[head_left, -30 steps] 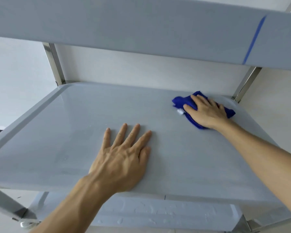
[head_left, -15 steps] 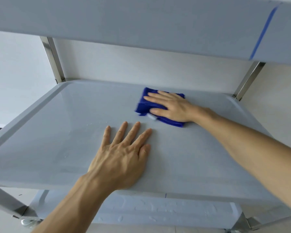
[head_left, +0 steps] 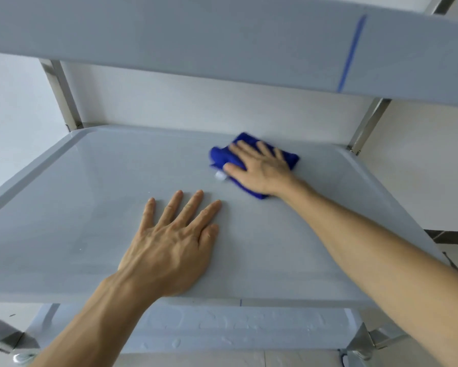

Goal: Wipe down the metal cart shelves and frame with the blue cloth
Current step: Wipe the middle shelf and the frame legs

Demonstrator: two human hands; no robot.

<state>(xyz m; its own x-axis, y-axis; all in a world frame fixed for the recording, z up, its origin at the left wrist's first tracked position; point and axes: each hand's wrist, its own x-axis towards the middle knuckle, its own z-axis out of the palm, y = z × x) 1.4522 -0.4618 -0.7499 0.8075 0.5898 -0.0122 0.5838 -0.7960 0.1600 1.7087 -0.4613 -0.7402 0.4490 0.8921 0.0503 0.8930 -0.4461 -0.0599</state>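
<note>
The grey middle shelf of the metal cart fills the view. My right hand lies flat with straight fingers on the crumpled blue cloth, pressing it onto the shelf at the back, right of centre. A small white tag sticks out at the cloth's near edge. My left hand rests palm down, fingers spread, on the shelf near its front edge, holding nothing.
The top shelf hangs close overhead, with a thin blue line at its right. Steel posts stand at the back corners. A lower shelf with wet streaks shows beneath the front edge. A pale wall is behind.
My right hand slid the cloth left to the shelf's middle, then back toward the right. My left hand stayed flat in the same place.
</note>
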